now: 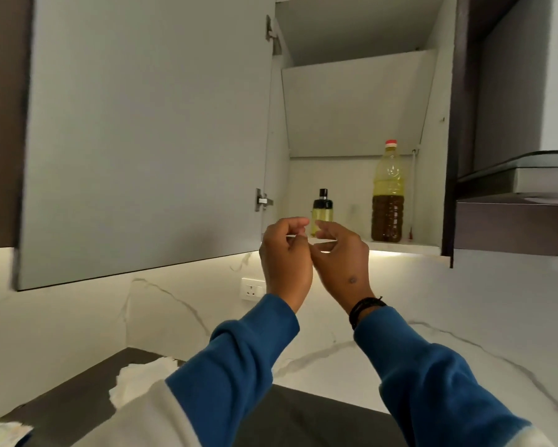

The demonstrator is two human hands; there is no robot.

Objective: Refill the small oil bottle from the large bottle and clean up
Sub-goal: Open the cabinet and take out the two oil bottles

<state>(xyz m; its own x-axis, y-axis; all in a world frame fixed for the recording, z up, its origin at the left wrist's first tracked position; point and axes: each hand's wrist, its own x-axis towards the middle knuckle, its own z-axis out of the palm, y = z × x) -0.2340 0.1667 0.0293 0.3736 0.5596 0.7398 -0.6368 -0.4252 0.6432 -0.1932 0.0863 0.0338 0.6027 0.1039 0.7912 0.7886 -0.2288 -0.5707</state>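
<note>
The small oil bottle (320,217), clear with a black cap and pale yellow oil, stands on the bottom shelf of the open wall cupboard. Further right on the same shelf stands the large bottle (387,201), which has a red cap and dark oil in its lower half. My left hand (285,256) is raised just below and in front of the small bottle, its fingers curled and holding nothing. Close beside it, my right hand (342,262) has loosely bent fingers and is also empty. Neither hand touches a bottle.
The grey cupboard door (142,140) is swung open to the left. A range hood (512,179) juts out at the right. Crumpled paper towels (142,379) lie on the dark counter below. A wall socket (251,288) sits on the marble backsplash.
</note>
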